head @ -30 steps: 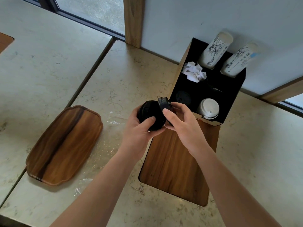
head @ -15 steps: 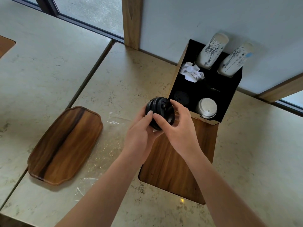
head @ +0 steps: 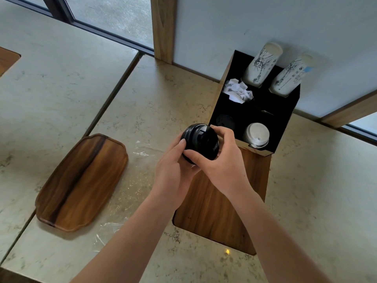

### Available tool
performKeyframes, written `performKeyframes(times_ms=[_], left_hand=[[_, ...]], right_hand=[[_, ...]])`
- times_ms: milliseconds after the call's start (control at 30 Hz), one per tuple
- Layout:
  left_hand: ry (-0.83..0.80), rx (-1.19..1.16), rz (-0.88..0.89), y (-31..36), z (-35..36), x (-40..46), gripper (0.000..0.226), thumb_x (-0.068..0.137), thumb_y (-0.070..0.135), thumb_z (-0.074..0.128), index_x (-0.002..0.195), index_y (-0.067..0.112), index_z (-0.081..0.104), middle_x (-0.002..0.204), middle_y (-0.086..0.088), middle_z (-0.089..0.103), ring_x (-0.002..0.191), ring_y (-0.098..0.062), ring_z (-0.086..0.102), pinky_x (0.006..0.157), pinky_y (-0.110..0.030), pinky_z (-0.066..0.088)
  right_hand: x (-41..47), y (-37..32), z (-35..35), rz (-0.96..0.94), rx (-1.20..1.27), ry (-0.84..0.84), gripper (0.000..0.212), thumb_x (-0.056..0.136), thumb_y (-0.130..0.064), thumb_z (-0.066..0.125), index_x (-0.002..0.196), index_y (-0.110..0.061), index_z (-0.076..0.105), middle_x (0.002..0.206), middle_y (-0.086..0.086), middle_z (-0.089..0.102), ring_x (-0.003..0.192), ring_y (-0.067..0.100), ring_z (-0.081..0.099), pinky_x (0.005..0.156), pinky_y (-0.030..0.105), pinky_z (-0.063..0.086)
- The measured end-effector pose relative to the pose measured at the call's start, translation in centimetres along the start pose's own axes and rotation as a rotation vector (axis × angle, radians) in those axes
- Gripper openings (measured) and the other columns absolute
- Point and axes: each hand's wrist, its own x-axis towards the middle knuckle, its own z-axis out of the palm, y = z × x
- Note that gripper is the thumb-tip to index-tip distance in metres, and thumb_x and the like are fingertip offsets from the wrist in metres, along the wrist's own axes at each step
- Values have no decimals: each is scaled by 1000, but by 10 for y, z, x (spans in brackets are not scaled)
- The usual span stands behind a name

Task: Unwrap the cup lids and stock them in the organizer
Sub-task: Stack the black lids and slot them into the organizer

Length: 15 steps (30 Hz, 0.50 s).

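Note:
A stack of black cup lids (head: 201, 140) is held between both hands, just left of the organizer's front left corner. My left hand (head: 173, 170) grips the stack from below and the left. My right hand (head: 222, 164) wraps its right side, fingers over the top. The wooden organizer (head: 228, 201) has a black compartmented top. Its front left compartment holds black lids (head: 224, 121); the front right holds white lids (head: 256, 134). Clear plastic wrap (head: 130, 193) lies flat on the counter under my left forearm.
A wooden tray (head: 81, 182) lies on the stone counter to the left. Two stacks of printed paper cups (head: 263, 64) stand in the organizer's back compartments, crumpled white paper (head: 238, 92) in the middle left one. A wall and wooden post stand behind.
The two parts of the lid stack have been pressed together into one stack. Both hands have closed around it, holding it at the organizer's front left corner.

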Motion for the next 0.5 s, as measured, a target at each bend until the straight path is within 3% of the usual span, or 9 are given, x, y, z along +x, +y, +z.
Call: performKeyframes(times_ms=[67, 167, 300, 500], left_hand=[[-2, -38, -17, -2, -1, 0, 40, 109, 19, 36, 141, 6, 57, 138, -19, 64, 127, -34, 63, 96, -40, 57], [5, -101, -51, -4, -1, 0, 40, 108, 20, 39, 140, 7, 58, 137, -20, 65, 127, -35, 63, 95, -40, 58], [-16, -170, -120, -3, -2, 2, 40, 104, 23, 45, 138, 8, 62, 135, -19, 66, 125, -34, 65, 91, -41, 59], [-43, -170, -185, 0, -7, 4, 45, 101, 24, 49, 142, 8, 58, 132, -16, 67, 119, -32, 68, 89, -45, 59]], right_hand=[[-2, -1, -1, -3, -44, 16, 83, 61, -78, 77, 126, -43, 39, 114, -29, 56, 110, -13, 54, 81, 2, 45], [-5, -2, -2, -9, -123, 27, 88, 59, -83, 73, 127, -39, 38, 114, -24, 58, 106, -4, 60, 80, 10, 51], [-4, -4, -7, -76, -253, 10, 87, 66, -83, 69, 134, -38, 39, 125, -19, 58, 115, 6, 58, 91, 30, 55], [1, -3, -17, -160, -409, -142, 89, 78, -70, 69, 152, -33, 34, 149, -13, 44, 137, 9, 41, 108, 28, 38]])
